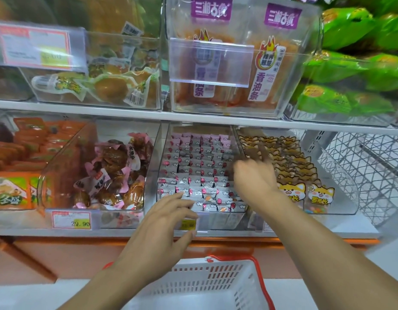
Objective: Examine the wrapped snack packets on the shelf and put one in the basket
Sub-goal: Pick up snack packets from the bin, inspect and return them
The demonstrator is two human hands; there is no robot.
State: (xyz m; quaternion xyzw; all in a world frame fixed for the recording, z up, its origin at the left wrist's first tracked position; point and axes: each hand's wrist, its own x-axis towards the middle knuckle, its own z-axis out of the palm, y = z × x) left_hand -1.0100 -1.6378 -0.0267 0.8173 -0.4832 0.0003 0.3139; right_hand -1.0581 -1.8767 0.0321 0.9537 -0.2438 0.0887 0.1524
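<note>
Green bags [358, 63] top right; price tag [71, 220] below.

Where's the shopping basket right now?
The white basket sits bottom centre of the head view, below the shelf bins, between the left hand and right forearm.

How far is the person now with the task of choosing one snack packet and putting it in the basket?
Done: both hands have reached the clear bin of white-and-pink packets. In hand: the left hand rests at the bin's front edge; the right hand is over the packets, blurred, so a grip cannot be confirmed. Left: the visible part of the white basket below shows no packet, so picking one and dropping it in remains.
</note>
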